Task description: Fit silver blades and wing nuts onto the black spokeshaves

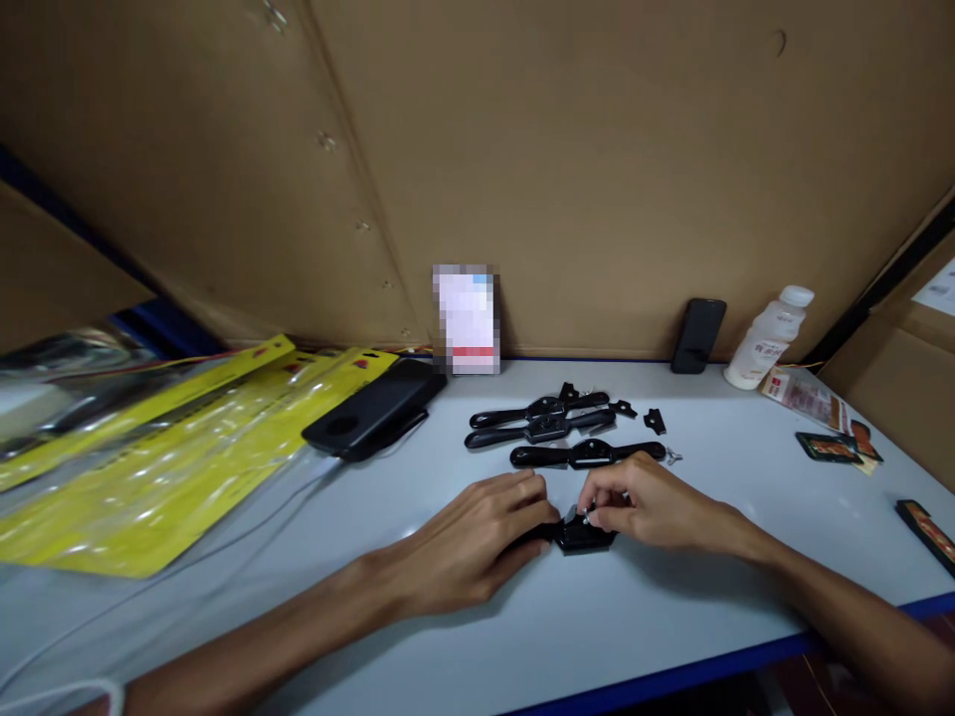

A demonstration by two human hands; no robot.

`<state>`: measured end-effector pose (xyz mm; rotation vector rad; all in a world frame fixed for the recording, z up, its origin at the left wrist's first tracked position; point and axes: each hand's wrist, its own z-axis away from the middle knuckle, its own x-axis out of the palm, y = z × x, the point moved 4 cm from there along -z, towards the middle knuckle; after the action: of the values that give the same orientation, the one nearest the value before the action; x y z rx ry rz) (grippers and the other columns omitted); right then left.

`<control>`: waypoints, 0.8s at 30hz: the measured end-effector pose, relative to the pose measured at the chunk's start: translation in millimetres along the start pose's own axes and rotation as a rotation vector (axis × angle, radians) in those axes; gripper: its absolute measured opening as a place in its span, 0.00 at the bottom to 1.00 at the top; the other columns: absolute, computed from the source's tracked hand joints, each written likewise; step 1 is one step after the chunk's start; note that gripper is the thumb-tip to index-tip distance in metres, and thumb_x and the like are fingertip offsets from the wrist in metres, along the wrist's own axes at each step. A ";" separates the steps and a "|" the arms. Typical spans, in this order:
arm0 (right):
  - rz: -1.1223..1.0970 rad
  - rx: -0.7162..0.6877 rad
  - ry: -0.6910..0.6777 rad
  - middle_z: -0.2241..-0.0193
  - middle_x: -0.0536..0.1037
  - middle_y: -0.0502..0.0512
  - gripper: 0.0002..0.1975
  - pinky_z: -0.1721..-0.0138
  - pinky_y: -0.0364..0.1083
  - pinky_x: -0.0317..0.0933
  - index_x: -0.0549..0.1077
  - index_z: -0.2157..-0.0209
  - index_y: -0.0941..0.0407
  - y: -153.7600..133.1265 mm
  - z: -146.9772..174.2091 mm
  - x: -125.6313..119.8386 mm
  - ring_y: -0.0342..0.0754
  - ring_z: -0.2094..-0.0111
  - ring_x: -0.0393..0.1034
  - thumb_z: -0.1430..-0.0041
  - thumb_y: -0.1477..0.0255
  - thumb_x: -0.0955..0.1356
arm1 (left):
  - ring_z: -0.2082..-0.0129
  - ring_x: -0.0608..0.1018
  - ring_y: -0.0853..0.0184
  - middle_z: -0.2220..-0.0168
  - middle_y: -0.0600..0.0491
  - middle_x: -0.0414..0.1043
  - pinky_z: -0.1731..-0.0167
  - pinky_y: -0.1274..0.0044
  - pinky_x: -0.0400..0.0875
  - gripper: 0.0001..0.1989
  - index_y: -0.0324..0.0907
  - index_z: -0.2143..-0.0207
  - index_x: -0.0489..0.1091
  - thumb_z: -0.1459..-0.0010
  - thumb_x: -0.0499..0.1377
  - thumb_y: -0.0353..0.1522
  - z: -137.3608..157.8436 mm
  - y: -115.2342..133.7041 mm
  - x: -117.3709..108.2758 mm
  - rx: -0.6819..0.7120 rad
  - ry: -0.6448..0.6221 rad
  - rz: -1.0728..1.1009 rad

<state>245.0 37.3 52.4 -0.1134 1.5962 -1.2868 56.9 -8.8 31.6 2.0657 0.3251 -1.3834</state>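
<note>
Workshop bench [537, 646] with matching black tools [578, 453]

Single head-worn view: close above table [463, 646], facing forward and down, toward brown wall [567, 179].

The light is dim and fairly even, apparently falling from above with the lamp out of view. The cardboard wall [597, 149] looks dull brown and darkens toward the upper corners, while the pale table [448, 666] is brighter, with a few faint glare spots. Soft shadows lie beneath the left hand [484, 532] and the right hand [646, 502]. Plastic over the yellow packets [186, 477] throws whitish streaks, and they smear toward the left edge. Coarse square blocks hide the bright screen [469, 323]. The wide lens stretches the sides and tilts the bottle [768, 338]. Fine detail is soft on the black tool [586, 539] and the small metal piece [587, 516] at the fingertips.
</note>
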 end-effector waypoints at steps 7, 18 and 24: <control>0.065 -0.010 0.024 0.78 0.73 0.45 0.08 0.71 0.42 0.54 0.79 0.65 0.56 -2.3 -0.8 0.5 0.41 0.77 0.63 0.43 0.82 0.70 | 0.64 0.73 0.63 0.61 0.50 0.71 0.65 0.72 0.67 0.08 0.43 0.54 0.71 0.30 0.53 0.29 1.3 -2.2 1.6 -0.009 0.019 0.030; 0.078 0.033 0.117 0.80 0.71 0.45 0.08 0.72 0.42 0.52 0.74 0.72 0.56 -3.4 -6.5 10.4 0.40 0.77 0.61 0.48 0.84 0.70 | 0.63 0.74 0.63 0.61 0.50 0.71 0.65 0.72 0.67 0.08 0.43 0.54 0.73 0.30 0.54 0.29 -0.1 -1.1 0.9 -0.026 0.013 0.030; -0.232 0.127 0.065 0.80 0.74 0.46 0.09 0.72 0.41 0.57 0.74 0.72 0.57 6.1 -13.1 10.9 0.41 0.77 0.66 0.48 0.85 0.69 | 0.64 0.73 0.63 0.61 0.50 0.72 0.65 0.72 0.67 0.09 0.43 0.54 0.72 0.30 0.53 0.29 0.4 -1.5 0.9 -0.016 0.012 0.031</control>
<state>233.3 41.9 39.4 -0.1831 1.5863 -1.5816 56.2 -8.0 30.1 2.0581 0.3069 -1.3458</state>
